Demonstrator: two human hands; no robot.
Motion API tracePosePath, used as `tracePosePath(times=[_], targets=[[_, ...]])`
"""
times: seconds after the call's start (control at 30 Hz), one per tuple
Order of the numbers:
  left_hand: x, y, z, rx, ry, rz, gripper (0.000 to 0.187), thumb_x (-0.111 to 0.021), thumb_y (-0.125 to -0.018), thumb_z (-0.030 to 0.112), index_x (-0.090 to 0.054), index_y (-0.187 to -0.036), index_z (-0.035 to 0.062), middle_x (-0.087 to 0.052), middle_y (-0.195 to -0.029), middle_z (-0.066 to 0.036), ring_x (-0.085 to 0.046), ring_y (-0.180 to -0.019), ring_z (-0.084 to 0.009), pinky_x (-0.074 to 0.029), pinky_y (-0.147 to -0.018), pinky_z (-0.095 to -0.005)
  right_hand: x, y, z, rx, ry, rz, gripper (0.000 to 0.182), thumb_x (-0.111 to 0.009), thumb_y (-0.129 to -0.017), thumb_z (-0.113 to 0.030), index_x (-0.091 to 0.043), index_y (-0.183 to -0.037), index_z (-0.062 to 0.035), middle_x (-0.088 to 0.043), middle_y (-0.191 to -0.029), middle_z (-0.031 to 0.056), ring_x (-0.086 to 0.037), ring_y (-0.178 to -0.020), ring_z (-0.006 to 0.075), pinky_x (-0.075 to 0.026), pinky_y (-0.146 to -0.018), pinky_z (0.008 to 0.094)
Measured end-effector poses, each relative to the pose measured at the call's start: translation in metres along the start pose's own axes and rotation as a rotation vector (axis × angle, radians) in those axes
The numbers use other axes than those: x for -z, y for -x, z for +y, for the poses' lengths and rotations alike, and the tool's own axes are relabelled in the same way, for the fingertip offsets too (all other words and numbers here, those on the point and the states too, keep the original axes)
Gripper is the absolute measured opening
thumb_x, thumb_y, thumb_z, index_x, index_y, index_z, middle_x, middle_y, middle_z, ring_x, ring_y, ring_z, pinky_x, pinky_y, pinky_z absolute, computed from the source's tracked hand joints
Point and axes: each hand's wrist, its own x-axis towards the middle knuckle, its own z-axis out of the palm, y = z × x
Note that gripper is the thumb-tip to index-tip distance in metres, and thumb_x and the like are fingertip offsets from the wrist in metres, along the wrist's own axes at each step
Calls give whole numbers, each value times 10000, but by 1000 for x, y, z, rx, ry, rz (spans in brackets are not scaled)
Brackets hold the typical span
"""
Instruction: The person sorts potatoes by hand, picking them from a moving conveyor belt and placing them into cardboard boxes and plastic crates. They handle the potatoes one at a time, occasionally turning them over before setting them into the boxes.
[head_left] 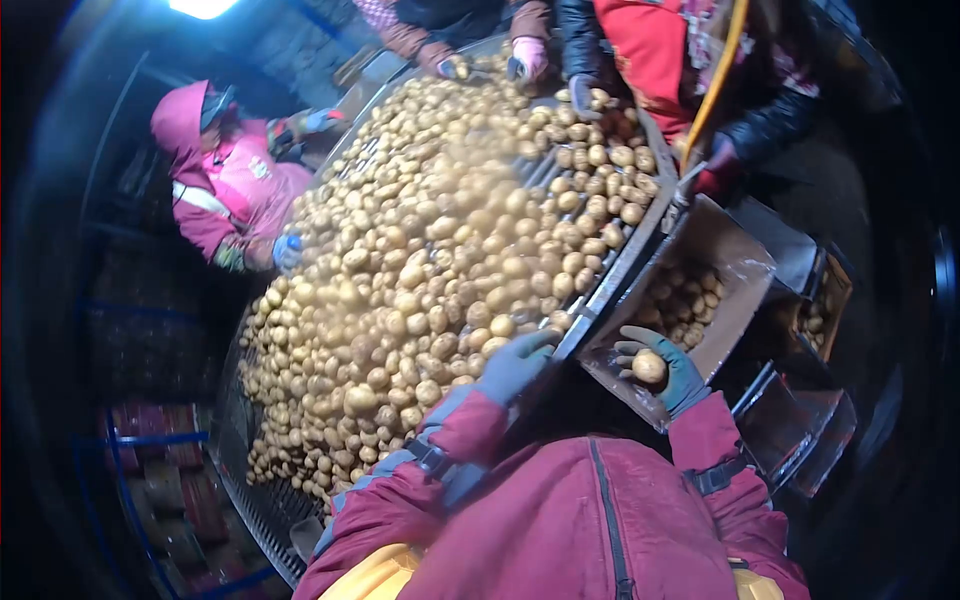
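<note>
My right hand [683,383], in a grey-green glove, holds a single potato [649,367] against its palm and fingers. It is above the near side of a cardboard box [737,262] that has potatoes [684,305] inside. My left hand [513,368], in a blue-grey glove, reaches over the near edge of the sorting table, fingers stretched out beside the potato pile [430,270]. Motion blurs it slightly, and I see nothing held in it. A loose potato [559,321] lies just past its fingertips.
A metal rim [612,290] runs between the pile and the box. More boxes [790,415] stand at the right. A person in pink [240,185] works on the left; other people's gloved hands [528,58] are at the far side. A yellow hose [716,85] hangs at upper right.
</note>
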Motion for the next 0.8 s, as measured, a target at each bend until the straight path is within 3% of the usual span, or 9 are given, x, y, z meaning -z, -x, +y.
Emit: tracePosePath(times=[0.13, 0.17, 0.27, 0.33, 0.47, 0.5, 0.6, 0.67, 0.8], targets=[[108, -17, -74, -2, -97, 373, 370, -663, -968, 142, -663, -1310, -2, -703, -1257, -124, -653, -1156, -194, -513, -1014, -320, -41, -36, 17, -112, 27, -97, 498, -591, -1004, -246, -525, -1417, 25, -658, -1277, 199, -695, -1058, 302, -617, -894, 422], [129, -12, -38, 210, 9, 463, 392, -665, -963, 131, -646, -1329, -7, -700, -1268, -130, -648, -1173, -195, -514, -1014, -324, -47, -44, 22, -137, 54, -129, 502, -592, -1004, -251, -525, -1418, 24, -659, -1282, 198, -696, -1064, 304, -618, -892, 423], [210, -48, -120, 79, -221, 590, 471, -657, -953, 82, -573, -1407, -9, -675, -1299, -148, -644, -1166, -191, -525, -983, -309, -77, -56, 22, -215, 190, -197, 492, -588, -1006, -296, -564, -1394, 6, -676, -1271, 163, -705, -1066, 267, -617, -858, 389], [246, -86, -173, -53, -467, 705, 516, -709, -895, 291, -635, -1342, 44, -691, -1198, -230, -684, -1063, -376, -532, -947, -463, -102, -59, 17, -251, 315, -207, 484, -591, -1003, -323, -596, -1370, -8, -687, -1247, 143, -709, -1053, 238, -613, -834, 364], [210, -108, -90, 303, -741, 668, 655, -680, -835, 485, -604, -1367, 110, -675, -1213, -247, -656, -1124, -407, -510, -977, -483, -116, -71, 25, -293, 480, -69, 498, -569, -1003, -368, -620, -1370, -37, -705, -1137, 115, -722, -875, 181, -615, -700, 282], [201, -95, -35, 285, -635, 527, 639, -684, -839, 462, -583, -1364, 111, -680, -1218, -230, -652, -1119, -423, -512, -970, -485, -116, -76, 28, -324, 458, -67, 453, -548, -1020, -322, -624, -1362, -36, -713, -1110, 104, -728, -863, 180, -613, -687, 274], [169, -120, -68, -22, -462, 400, 624, -736, -867, 328, -552, -1410, 83, -582, -1393, -242, -573, -1285, -390, -462, -1072, -442, -117, -88, 39, -310, 397, -145, 428, -577, -1014, -310, -639, -1324, -23, -715, -1137, 115, -736, -903, 198, -629, -711, 312], [163, -113, -80, -302, -535, 473, 649, -730, -879, 353, -534, -1424, 59, -568, -1408, -242, -550, -1304, -394, -455, -1085, -436, -119, -100, 43, -339, 329, -194, 444, -551, -1030, -287, -602, -1357, 9, -709, -1173, 139, -739, -924, 226, -644, -715, 339], [261, -75, -83, -216, -503, 832, 536, -750, -862, 221, -600, -1338, 25, -639, -1252, -231, -632, -1125, -381, -516, -986, -419, -119, -106, 49, -359, 272, -218, 472, -543, -1034, -284, -566, -1390, 26, -701, -1201, 161, -739, -944, 255, -646, -738, 363]])
